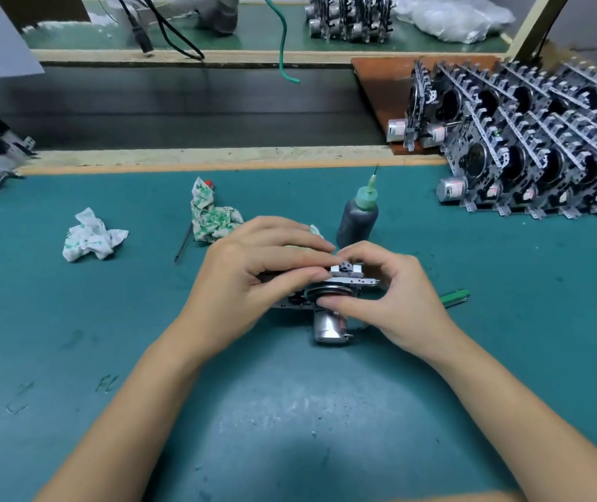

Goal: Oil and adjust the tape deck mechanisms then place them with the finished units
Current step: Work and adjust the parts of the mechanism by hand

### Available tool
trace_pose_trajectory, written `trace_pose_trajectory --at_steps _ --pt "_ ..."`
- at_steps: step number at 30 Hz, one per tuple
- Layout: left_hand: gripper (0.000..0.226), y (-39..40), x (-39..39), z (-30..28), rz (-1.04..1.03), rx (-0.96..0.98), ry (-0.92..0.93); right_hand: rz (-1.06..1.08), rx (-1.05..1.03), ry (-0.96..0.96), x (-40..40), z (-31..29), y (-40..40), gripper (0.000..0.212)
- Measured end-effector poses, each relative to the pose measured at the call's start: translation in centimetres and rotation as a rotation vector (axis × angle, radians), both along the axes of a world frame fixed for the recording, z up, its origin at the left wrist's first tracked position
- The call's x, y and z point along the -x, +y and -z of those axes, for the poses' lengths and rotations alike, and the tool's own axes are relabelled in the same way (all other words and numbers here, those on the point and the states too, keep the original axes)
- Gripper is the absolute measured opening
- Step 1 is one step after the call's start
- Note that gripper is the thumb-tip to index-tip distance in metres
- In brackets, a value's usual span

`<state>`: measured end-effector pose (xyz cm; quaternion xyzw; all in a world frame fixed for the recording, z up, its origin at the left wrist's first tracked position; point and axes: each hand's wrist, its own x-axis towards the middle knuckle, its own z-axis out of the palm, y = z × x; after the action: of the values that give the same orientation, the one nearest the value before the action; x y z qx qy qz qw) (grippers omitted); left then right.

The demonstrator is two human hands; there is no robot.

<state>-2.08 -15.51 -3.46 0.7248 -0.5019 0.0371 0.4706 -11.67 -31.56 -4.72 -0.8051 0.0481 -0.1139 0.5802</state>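
Both forearms are bare, with no sleeves, gloves, rings or watch.

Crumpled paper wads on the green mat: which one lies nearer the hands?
The green-printed wad beside the left hand, just behind its knuckles. The whiter wad lies apart, farther left on the green mat.

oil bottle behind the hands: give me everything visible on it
The dark grey squeeze-type oil bottle looks like soft plastic, with a pale green cap tapering to a thin needle tip pointing up and tilted slightly right. It stands upright on the teal bench mat, just behind the person's right hand and left hand, which hold the metal tape deck mechanism. Neither hand visibly touches it. Its base is hidden by fingers; fill level cannot be told.
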Motion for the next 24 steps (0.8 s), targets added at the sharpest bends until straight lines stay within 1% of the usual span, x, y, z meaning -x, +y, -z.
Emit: trace_pose_trajectory --at_steps 3,7,10,14,18,19,20,23,24 --pt "0.024 0.0 0.0 0.0 -0.002 -0.015 0.041 -0.011 -0.029 0.0 0.0 -0.1 -0.1 0.026" --pt "0.024 0.1 0.2 0.1 -0.019 -0.01 0.05 -0.026 -0.049 -0.007 0.1 0.0 0.0 0.026" --pt "0.025 0.0 0.2 -0.1 0.008 -0.015 0.069 -0.024 -0.036 -0.015 -0.2 0.0 -0.2 0.03" --pt "0.022 0.1 0.1 0.0 0.013 0.0 0.046 -0.055 -0.067 -0.015 -0.2 0.3 -0.4 0.028" --pt "0.019 0.1 0.2 0.1 -0.008 0.008 0.015 -0.11 -0.035 0.031 -0.1 0.4 -1.0 0.033" --pt "0.019 0.1 0.2 0.1 -0.004 0.009 0.01 -0.111 0.019 0.042 0.1 0.4 -1.2 0.034" --pt "0.018 0.1 0.2 0.0 0.002 0.011 0.004 -0.093 0.12 0.035 0.3 0.5 -1.6 0.035" --pt "0.015 0.1 0.2 0.0 0.009 0.021 0.0 -0.006 0.539 -0.077 1.0 0.8 -2.8 0.038" --pt "0.015 0.1 0.3 0.0 0.009 0.022 0.003 0.001 0.621 -0.112 1.1 0.9 -3.1 0.036"
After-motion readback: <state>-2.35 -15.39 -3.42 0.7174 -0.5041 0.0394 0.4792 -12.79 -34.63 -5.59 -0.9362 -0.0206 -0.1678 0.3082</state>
